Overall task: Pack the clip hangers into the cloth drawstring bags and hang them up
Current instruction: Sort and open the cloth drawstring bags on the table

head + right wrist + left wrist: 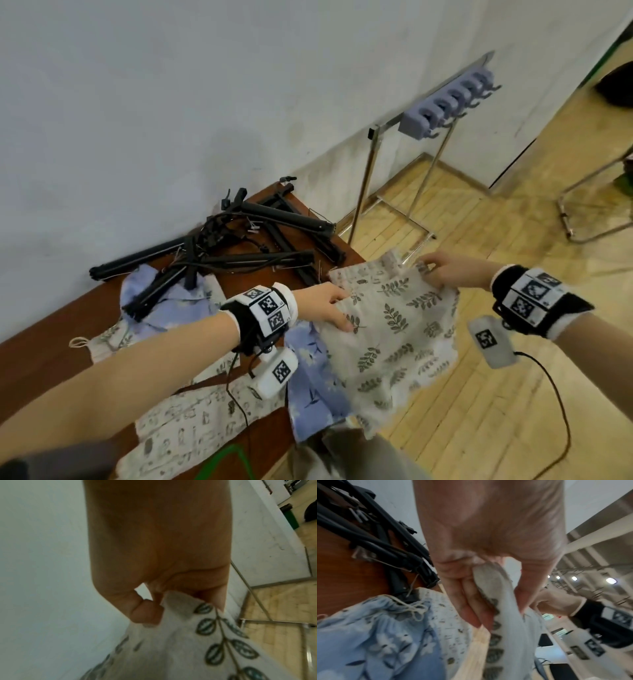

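While held, hangers (219, 240) behind bag (394, 329)

**Your surroundings: table, wall, floor and some clutter to the right**

You are standing at a reddish-brown wooden table (51, 329) pushed against a pale, scuffed wall (171, 102); its far corner points toward a light wooden plank floor (479, 411) that spreads out to your right. On that floor, well to the right, you can see part of a bent metal tube frame (596, 219). Further back along the wall stands a green bin (289, 516), with a dark rounded shape (616, 85) near it, too blurred to identify. Your left wrist view catches a row of ceiling lights (610, 580).
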Action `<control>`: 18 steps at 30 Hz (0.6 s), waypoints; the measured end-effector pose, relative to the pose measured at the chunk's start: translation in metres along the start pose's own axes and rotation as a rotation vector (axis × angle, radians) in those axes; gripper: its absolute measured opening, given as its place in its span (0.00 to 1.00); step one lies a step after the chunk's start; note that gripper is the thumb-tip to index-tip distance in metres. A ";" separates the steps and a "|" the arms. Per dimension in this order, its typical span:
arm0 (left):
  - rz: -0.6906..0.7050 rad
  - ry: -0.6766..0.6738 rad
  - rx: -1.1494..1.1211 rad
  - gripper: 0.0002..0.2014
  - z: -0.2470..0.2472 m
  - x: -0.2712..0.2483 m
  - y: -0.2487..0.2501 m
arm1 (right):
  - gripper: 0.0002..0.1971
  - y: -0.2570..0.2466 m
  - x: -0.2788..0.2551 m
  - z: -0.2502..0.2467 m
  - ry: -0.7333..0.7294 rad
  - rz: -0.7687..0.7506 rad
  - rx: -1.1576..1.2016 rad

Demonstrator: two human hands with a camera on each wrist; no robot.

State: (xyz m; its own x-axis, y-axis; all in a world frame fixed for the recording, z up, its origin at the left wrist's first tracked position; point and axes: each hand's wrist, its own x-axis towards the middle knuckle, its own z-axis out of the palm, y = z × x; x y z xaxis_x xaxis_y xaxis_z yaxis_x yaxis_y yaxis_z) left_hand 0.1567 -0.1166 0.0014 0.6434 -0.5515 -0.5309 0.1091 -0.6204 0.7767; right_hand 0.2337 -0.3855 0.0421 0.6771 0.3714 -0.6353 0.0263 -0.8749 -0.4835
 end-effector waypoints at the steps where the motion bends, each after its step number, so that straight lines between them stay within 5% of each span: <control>1: -0.047 0.031 -0.001 0.23 0.002 0.011 -0.009 | 0.09 0.006 0.010 0.003 0.007 0.010 -0.044; 6: -0.217 0.347 -0.030 0.16 0.003 0.055 -0.047 | 0.18 0.027 0.071 0.021 0.108 0.017 -0.152; 11: -0.258 0.513 -0.113 0.12 -0.015 0.079 -0.081 | 0.21 0.039 0.141 0.022 0.155 0.033 -0.123; 18: -0.385 0.731 -0.304 0.10 -0.058 0.016 -0.150 | 0.24 0.026 0.187 0.033 0.189 0.154 -0.160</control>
State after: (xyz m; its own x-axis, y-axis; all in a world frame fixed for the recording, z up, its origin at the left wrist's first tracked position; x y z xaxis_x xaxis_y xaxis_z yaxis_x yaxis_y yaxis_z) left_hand 0.1948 0.0001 -0.1036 0.8329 0.2249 -0.5056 0.5484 -0.4573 0.7001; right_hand 0.3364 -0.3286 -0.1088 0.8066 0.1790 -0.5633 0.0178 -0.9600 -0.2795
